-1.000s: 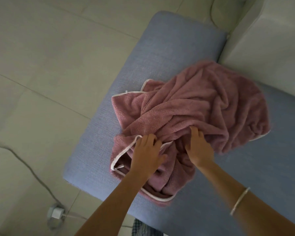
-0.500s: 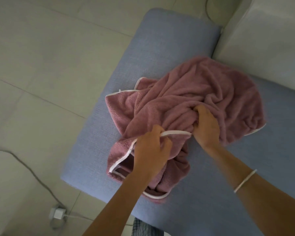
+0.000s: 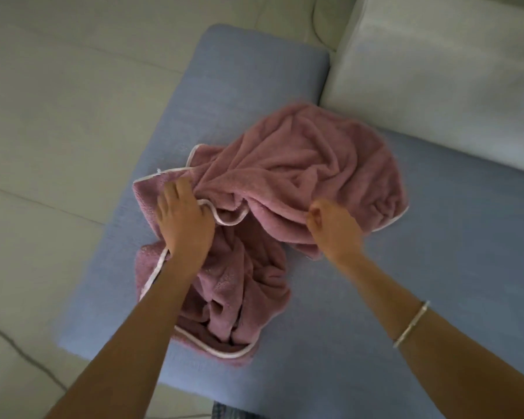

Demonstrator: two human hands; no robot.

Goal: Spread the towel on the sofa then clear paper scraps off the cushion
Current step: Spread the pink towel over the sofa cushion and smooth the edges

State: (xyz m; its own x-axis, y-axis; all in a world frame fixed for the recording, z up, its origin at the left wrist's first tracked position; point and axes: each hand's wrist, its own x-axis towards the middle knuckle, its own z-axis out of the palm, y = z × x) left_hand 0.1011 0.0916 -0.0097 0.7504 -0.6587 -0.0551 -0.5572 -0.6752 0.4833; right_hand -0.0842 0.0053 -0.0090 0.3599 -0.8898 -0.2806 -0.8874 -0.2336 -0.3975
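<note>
The left hand (image 3: 183, 219) lies on the towel (image 3: 300, 176), fingers reaching forward with the knuckles a little bent and the thumb against the white hem (image 3: 229, 221). Blur hides whether it pinches the cloth or only presses it, so I cannot tell. The right hand (image 3: 333, 228) is clenched round a fold of the towel, its fingers curled under and out of sight.

Between the two hands the hem bends in a loop. The towel is a crumpled pink heap on the blue cushion (image 3: 248, 86). Its long axis runs on a slant, from a bunched lobe beside and under the left forearm, nearer the person than the left hand, to the wide part beyond the right hand. A hemmed corner pokes out just past the left fingertips, pointing away to the left. Another stretch of hem shows to the right of the right hand. Folds hide the other corners, and the left forearm covers part of the near lobe.

A thin bracelet (image 3: 410, 323) sits on the forearm behind the right hand. Beyond that hand, just beside the towel's far edge, a pale backrest (image 3: 436, 71) meets the cushion, cut off at the top and right. Left of the left hand the cushion ends at a tiled floor (image 3: 49, 116), where a cable (image 3: 22, 352) crosses the near corner. Between the forearms, at the lower edge, a patterned cloth (image 3: 224, 411) is cut off and too dim to make out.
</note>
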